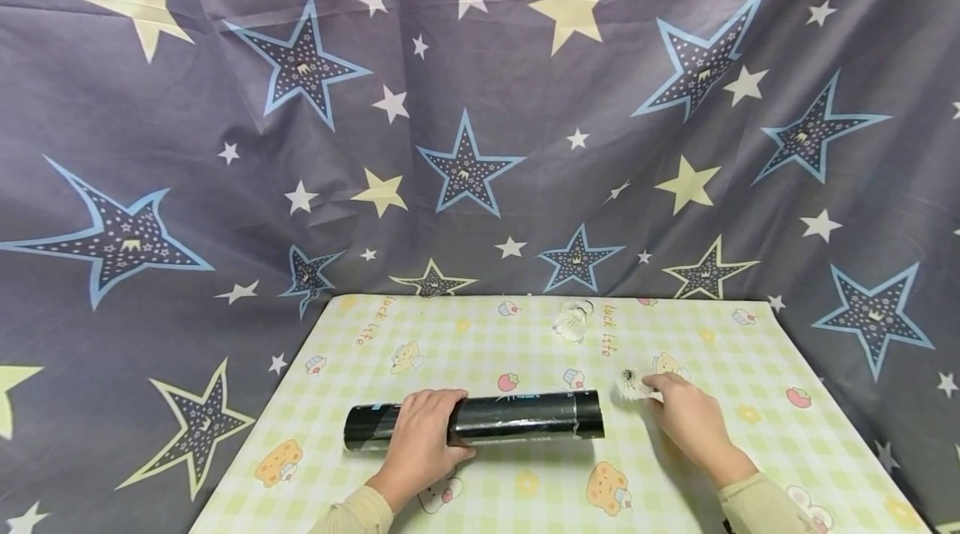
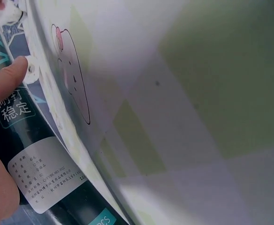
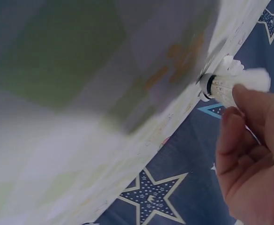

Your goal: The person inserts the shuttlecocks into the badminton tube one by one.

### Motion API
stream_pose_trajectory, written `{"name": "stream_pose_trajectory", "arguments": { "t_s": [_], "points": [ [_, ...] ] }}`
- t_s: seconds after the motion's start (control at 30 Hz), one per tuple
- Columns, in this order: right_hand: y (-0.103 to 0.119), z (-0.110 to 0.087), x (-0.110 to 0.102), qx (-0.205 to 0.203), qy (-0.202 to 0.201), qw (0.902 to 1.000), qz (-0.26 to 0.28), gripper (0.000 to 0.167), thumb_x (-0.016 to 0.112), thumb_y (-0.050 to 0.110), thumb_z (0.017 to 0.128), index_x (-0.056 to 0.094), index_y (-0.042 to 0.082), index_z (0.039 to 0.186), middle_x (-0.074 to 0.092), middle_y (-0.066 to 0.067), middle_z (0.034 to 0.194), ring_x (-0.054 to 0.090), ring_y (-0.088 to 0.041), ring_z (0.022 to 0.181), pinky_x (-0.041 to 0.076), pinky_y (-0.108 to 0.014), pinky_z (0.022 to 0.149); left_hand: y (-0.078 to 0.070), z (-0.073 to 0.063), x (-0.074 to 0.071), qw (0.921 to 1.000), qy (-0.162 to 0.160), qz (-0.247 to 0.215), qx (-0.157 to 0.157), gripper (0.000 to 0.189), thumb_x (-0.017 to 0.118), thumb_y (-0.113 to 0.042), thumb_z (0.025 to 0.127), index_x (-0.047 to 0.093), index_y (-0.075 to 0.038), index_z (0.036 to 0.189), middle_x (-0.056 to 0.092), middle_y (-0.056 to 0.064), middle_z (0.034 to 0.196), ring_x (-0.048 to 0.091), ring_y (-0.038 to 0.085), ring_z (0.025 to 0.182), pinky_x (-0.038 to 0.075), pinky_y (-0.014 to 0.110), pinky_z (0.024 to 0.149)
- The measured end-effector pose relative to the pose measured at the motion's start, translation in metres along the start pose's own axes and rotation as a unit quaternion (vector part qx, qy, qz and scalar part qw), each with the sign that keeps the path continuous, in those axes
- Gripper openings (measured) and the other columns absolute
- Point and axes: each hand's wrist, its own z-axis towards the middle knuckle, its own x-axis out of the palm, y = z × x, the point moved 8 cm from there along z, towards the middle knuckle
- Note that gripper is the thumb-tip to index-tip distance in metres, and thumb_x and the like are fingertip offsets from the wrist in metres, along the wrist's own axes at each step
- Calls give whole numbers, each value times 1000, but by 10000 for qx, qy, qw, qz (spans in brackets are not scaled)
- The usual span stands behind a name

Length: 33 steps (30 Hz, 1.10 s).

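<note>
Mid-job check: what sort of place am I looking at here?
Probably a makeshift indoor tabletop workspace: a dark grey star-printed fabric curtain hangs behind a pale green-and-white checked table cover, and the left hand grips a black cylindrical tube there. I can't tell which room.

Pinches a white shuttlecock (image 3: 226, 89) by its feathers, thumb against finger, in the right hand (image 3: 251, 164); points its black-banded base toward the edge of a checked surface (image 3: 43, 154), with dark star-printed cloth (image 3: 151, 201) beyond.
</note>
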Motion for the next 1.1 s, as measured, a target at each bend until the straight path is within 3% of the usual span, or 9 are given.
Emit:
{"name": "stream_pose_trajectory", "arguments": {
  "t_s": [0.17,0.27,0.33,0.43,0.53,0.6,0.67,0.97,1.1],
  "points": [
    [-21,-2,-1,892,206,9906,1021,15,78,19,97,82,14,109,82,-7,104,76,-27,88,60,-41,70,0,0,0,10000,1,-3,-10,88,105,-47,60,66,-22,135,74,-4,127,66,21,116,49,48,108],
    [-32,-6,3,1571,535,9619,2173,19,75,23,101,81,9,112,81,-6,96,71,-18,79,56,-31,67,0,0,1,10000,17,-8,-19,88,105,-47,60,66,-22,135,74,-4,128,66,21,117,49,48,109],
    [-36,-11,8,2051,792,9262,3063,27,74,26,102,78,4,117,78,-2,91,67,-13,74,53,-27,63,0,0,1,10000,21,-14,-24,88,105,-47,61,66,-22,136,74,-3,128,66,21,117,49,49,109],
    [-36,-21,16,2623,1155,8578,4267,36,72,33,104,75,3,124,75,4,89,63,-9,68,51,-25,56,0,0,1,10000,28,-17,-37,88,105,-47,61,66,-22,136,74,-4,128,66,21,117,49,49,109],
    [-27,-28,21,2837,1378,7964,5160,29,71,34,105,76,10,121,73,11,88,58,-4,63,47,-22,53,0,0,1,10000,24,-6,-65,88,105,-47,61,66,-21,135,74,-4,128,66,21,117,48,48,109],
    [-18,-31,21,2848,1430,7641,5609,19,70,30,106,77,15,115,72,11,87,56,-3,61,46,-19,51,0,0,1,10000,7,0,-96,87,105,-46,61,67,-21,135,74,-4,128,66,21,117,48,48,109],
    [-9,-33,19,2831,1426,7425,5901,13,69,28,107,77,19,110,73,11,86,55,-2,60,44,-17,50,0,1,1,9999,-11,4,-139,87,105,-44,61,67,-21,135,75,-3,128,66,22,117,48,48,110],
    [6,-38,5,2879,1082,7148,6281,10,69,26,106,78,23,103,74,13,85,54,1,59,41,-13,48,1,2,1,9997,-41,-4,-232,86,106,-43,61,67,-20,135,75,-3,127,66,23,116,48,48,109],
    [17,-39,4,2656,1326,6875,6628,16,65,23,108,78,27,100,75,14,84,55,3,59,41,-11,48,2,3,1,9997,-42,-5,-249,86,106,-44,61,67,-21,134,75,-4,127,66,23,116,48,48,109]
  ]
}}
